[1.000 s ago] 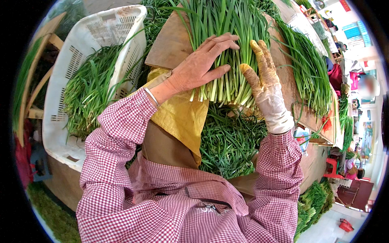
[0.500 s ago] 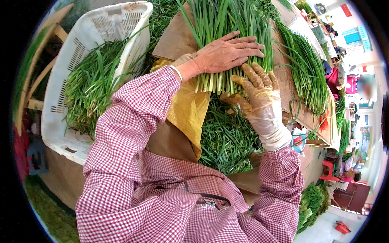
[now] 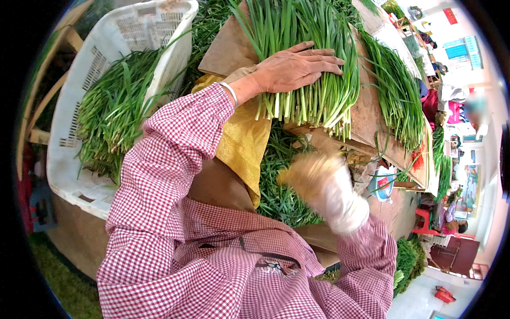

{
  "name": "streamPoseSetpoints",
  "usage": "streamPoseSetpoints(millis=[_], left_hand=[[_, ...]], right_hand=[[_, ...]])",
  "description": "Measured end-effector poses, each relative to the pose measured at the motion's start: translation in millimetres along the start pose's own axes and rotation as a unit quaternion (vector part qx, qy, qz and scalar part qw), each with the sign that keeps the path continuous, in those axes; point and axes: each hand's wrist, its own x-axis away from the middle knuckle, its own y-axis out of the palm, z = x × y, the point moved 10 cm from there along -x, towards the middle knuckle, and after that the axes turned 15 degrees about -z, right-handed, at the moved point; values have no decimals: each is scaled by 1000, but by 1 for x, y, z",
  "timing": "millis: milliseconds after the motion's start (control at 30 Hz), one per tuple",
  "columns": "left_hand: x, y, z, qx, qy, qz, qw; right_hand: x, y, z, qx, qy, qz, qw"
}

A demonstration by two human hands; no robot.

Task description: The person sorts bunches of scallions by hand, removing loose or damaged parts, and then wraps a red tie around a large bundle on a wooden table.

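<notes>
A wide bundle of garlic chives (image 3: 324, 101) lies across a wooden board (image 3: 226, 48), its pale cut ends pointing toward me. My bare left hand (image 3: 295, 69) rests flat on the bundle, fingers stretched out over the stems. My right hand (image 3: 313, 175), in a yellow-stained white glove, is below the board's near edge, apart from the bundle. Motion smears its fingers, so I cannot see whether it holds anything. Under it is a heap of loose green leaves (image 3: 284, 196). A yellow cloth (image 3: 241, 146) hangs beside that heap.
At the left stands a white plastic crate (image 3: 61, 154) with more chives (image 3: 117, 106) inside. Another chive bundle (image 3: 396, 95) lies on the board's right side. A blue-and-white container (image 3: 381, 183) is below the board at right. A red stool (image 3: 423, 220) stands farther right.
My right hand has left the stem ends and moved down toward me, above the loose leaves. My left hand stays on the bundle.
</notes>
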Motion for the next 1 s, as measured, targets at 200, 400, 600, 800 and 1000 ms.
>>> streamPoseSetpoints(millis=[200,400,600,800,1000], left_hand=[[9,-31,-2,71,-18,39,997],[98,-63,-45,227,-224,220,922],[94,-31,-70,314,-352,208,857],[50,-11,-69,260,-341,186,884],[64,-16,-67,304,-327,195,873]], right_hand=[[36,-13,-24,-225,-154,92,958],[57,23,40,-391,19,141,909],[118,-20,132,-423,163,416,789],[60,-30,185,-365,155,441,805],[65,-47,168,-232,202,488,817]])
